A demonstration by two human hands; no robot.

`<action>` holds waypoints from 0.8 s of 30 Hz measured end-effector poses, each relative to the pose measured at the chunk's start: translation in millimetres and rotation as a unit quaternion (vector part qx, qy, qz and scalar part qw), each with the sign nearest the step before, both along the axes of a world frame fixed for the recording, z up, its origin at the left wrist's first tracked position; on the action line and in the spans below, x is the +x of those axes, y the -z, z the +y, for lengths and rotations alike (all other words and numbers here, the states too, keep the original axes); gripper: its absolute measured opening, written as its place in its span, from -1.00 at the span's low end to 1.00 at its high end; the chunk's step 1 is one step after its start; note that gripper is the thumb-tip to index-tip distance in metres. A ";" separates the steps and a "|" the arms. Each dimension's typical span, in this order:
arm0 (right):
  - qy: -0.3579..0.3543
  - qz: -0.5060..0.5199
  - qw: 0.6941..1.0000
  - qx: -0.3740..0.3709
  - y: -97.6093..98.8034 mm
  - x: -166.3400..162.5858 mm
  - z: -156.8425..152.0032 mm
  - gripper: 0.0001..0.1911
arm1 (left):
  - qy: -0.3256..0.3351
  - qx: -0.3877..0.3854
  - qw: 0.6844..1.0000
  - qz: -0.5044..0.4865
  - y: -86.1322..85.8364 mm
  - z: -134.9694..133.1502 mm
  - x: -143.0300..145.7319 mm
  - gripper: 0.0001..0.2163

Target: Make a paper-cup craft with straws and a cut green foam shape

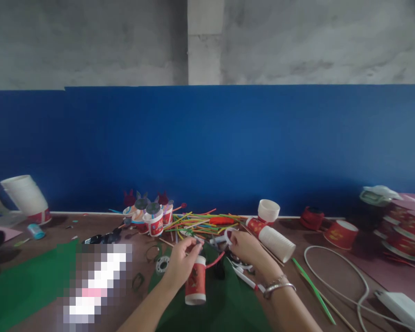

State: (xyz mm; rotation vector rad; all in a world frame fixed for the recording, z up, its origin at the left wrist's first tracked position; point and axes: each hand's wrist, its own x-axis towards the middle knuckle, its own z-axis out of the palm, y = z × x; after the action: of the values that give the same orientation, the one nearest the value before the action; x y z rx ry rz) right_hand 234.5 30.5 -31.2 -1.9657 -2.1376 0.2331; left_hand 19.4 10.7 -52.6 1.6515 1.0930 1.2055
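Note:
My left hand (182, 263) is closed in a pinch beside the upper end of a red paper cup (195, 282). Between its fingertips is a small dark piece, too small to name. A curved red strip (215, 260) sticks out to the right from the cup's upper end. The cup rests on a dark green sheet (224, 306). To the right, my right hand (245, 246) has its fingers closed on a white ring that looks like a tape roll (228, 236). Under that hand lie a white pen-like stick (246, 278) and dark items partly hidden.
Behind the hands lie many coloured sticks (193, 223) and a red-handled tool (222, 221). Decorated cups (155, 221) stand left of them; stacked white cups (278, 244) lie to the right. A white cable (332, 247) loops at right. A blue partition (207, 147) closes the back.

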 end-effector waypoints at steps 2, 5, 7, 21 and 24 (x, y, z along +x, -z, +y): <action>-0.044 0.052 0.998 0.008 -5.1 -8.7 -2.8 -0.92 | -0.004 -0.005 1.000 0.003 0.5 -0.6 0.0 -0.81; -0.120 0.184 0.975 0.028 -10.5 -23.9 -10.7 -0.93 | -0.008 0.024 0.999 0.022 -2.7 -3.0 -0.1 -0.67; -0.142 0.225 0.963 0.036 -14.0 -32.1 -16.9 -0.93 | 0.005 0.045 0.998 0.039 -6.3 -5.7 0.4 -0.55; -0.158 0.215 0.963 0.041 -24.2 -42.6 -28.7 -0.91 | 0.010 0.107 0.992 0.068 -6.3 -11.3 3.6 -0.65; -0.159 0.210 0.964 0.039 -24.4 -43.7 -30.3 -0.91 | -0.008 0.089 0.995 0.053 -6.0 -11.4 4.0 -0.71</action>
State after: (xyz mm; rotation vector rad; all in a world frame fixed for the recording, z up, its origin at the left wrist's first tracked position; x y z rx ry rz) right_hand 190.8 0.3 -6.8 -1.3672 -2.1171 0.5558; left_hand 23.4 -0.7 -46.6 1.8649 1.0918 1.2692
